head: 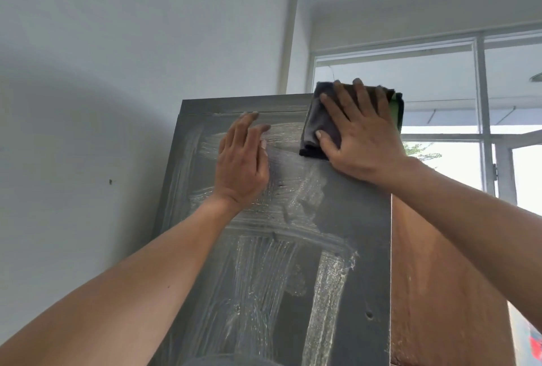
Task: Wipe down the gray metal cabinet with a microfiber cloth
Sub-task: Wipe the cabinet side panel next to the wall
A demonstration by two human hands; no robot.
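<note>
While I look up from below, the wall [102, 72] and the window [440, 95] fill most of the view, and the gray cabinet [346, 219] rises between them with its top edge near the middle of the frame. Its front is streaked with pale, soapy-looking swirls over the left and lower parts, while a darker patch on the right looks already wiped. A brown panel [434, 277] stands just beside its right edge.

My left hand [242, 160] lies flat on the upper door, fingers straight and close together, bracing and holding nothing. My right hand [360, 133] is spread wide, palm pressing the folded dark cloth [315, 119] against the top right corner of the cabinet; a green edge of the cloth shows past my fingers.

I judge the wiping about half done, with most of the streaked area left. The risks I see: the cloth hangs partly over the top and right edges, so a stroke going outward could push it off the corner and drop it. Because it is only pressed, not gripped, a fast downward pull could leave it behind. A hard lean with both hands this high could rock the cabinet, and my bare left palm may smear the wet film.
</note>
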